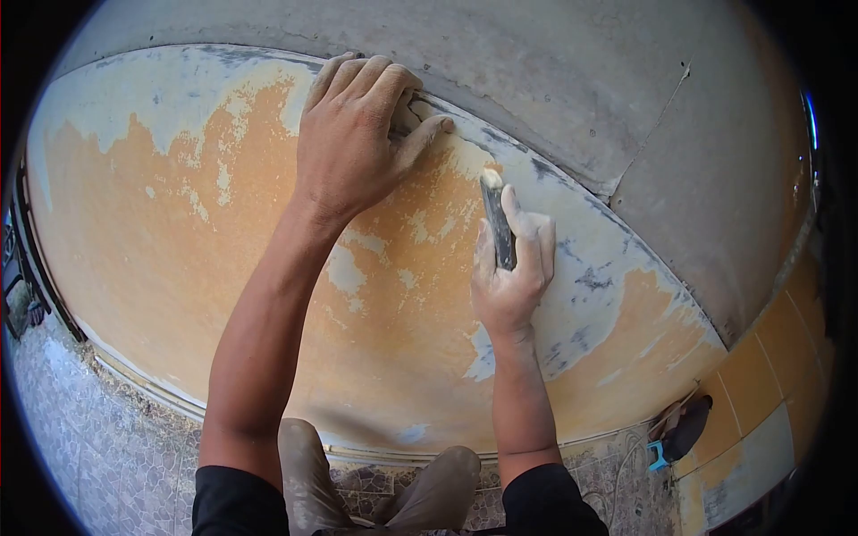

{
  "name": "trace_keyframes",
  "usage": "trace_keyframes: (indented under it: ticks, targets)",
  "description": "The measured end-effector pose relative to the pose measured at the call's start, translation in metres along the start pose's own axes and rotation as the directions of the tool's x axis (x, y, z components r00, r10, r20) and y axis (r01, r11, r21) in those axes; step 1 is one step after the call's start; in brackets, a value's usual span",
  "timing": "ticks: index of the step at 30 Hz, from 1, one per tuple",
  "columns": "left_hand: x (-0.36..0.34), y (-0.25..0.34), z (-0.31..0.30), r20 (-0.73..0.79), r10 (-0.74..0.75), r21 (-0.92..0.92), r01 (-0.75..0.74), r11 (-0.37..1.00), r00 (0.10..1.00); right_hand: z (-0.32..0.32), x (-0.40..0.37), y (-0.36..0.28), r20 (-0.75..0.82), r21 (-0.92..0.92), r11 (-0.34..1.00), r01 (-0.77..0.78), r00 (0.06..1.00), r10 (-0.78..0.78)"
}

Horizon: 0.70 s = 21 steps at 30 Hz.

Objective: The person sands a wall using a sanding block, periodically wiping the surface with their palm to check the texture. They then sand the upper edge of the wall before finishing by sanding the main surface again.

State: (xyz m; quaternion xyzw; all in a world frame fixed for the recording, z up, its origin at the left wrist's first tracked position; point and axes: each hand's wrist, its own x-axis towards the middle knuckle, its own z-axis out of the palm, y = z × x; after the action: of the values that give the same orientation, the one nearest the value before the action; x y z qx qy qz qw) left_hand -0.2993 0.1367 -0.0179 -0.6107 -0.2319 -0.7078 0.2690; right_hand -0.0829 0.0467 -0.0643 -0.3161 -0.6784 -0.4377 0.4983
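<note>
A low wall (259, 268) with worn orange paint and whitish bare patches fills the middle. My left hand (353, 125) rests on its top edge, fingers bent over the rim and thumb apart, with no object visible in it. My right hand (518, 259), dusty with white powder, is wrapped round a dark, narrow hand tool (497, 219). The tool points up along the wall face, and its pale tip is at the paint a little below the top edge. The tool's lower end is hidden in my palm.
Behind the wall's top edge lies a grey surface (536, 62) with a crack. Patterned paving (107, 447) runs along the wall's foot. At the lower right are a dark item with a blue part (659, 456) and orange tiles (751, 380). Dark metal bars (40, 259) stand at left.
</note>
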Motion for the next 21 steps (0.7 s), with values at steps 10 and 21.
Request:
trace_keyframes:
  ticks: [10,21]
  targets:
    - [0.001,-0.002,-0.003,-0.014,0.008,-0.005,-0.008,1.0,1.0,0.004,0.084,0.001,0.185,-0.017,0.977,0.212,0.961,-0.205]
    - [-0.001,0.004,0.017,-0.142,-0.039,-0.031,0.035,0.999,0.989,0.001,0.103,0.001,0.279,0.028,0.946,0.322,0.907,-0.317]
